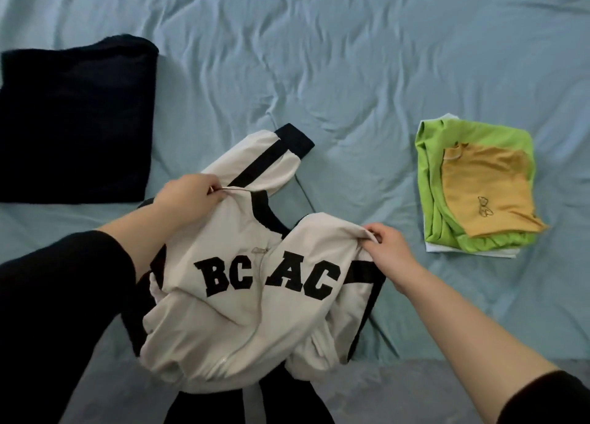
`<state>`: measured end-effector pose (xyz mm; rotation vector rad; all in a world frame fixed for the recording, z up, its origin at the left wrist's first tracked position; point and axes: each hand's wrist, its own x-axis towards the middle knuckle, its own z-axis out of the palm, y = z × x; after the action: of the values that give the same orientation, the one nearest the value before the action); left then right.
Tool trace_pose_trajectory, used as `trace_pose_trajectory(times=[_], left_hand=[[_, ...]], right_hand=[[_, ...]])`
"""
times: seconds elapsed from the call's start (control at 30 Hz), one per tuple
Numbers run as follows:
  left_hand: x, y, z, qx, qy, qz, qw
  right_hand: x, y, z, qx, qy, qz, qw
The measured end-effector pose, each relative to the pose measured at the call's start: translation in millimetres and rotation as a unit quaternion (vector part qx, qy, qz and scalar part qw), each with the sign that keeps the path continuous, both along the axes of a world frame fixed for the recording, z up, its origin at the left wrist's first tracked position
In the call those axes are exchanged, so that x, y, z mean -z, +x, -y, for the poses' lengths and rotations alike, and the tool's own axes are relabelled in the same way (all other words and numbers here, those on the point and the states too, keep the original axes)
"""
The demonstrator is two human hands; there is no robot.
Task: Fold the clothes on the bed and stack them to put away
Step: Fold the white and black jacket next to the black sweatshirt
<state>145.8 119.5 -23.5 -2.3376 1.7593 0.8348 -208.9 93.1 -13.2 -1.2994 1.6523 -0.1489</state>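
On wrinkled sheet [351, 56], hands [188, 197] [388, 248] pinching limp jacket [223, 315]

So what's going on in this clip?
A person is folding clothes on a light blue bed sheet. The left hand and right hand each pinch a shoulder of a white zip jacket with black trim, not yet folded. A folded dark garment lies at left; a yellow top sits on a green shirt at right.

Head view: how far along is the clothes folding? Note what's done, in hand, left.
Done: a folded dark garment lies left; a yellow top on a green top sits stacked right. In hand: the left hand and right hand pinch the white-and-black zip jacket at its shoulders, unfolded. Left: folding it, then gathering the piles.
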Motion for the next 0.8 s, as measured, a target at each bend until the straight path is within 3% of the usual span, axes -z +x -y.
trace_pose_trajectory(times=[0.1,0.33,0.5,0.6,0.7,0.8], left_hand=[[-24.4,16.4,23.6,-0.079,-0.086,-0.019,0.993],[-95.2,21.5,103.2,-0.101,-0.133,0.005,0.986],[-122.8,23.9,164.2,-0.176,-0.212,-0.006,0.961],[-105.9,18.7,168.2,-0.191,-0.175,-0.038,0.965],[-67.1,6.4,123.7,-0.170,-0.118,-0.012,0.978],[-21.3,-7.4,42.2,-0.280,-0.090,-0.043,0.955]], right_hand=[[-21.7,-6.7,42.8,0.014,-0.059,-0.013,0.998],[-81.0,34.4,171.9,-0.082,-0.164,-0.089,0.979],[-108.5,75.6,251.4,-0.012,-0.227,-0.108,0.968],[-99.9,85.9,260.0,-0.029,-0.203,-0.127,0.970],[-69.4,77.1,217.2,-0.097,-0.166,-0.141,0.971],[-20.1,45.3,137.5,-0.079,-0.036,-0.071,0.994]])
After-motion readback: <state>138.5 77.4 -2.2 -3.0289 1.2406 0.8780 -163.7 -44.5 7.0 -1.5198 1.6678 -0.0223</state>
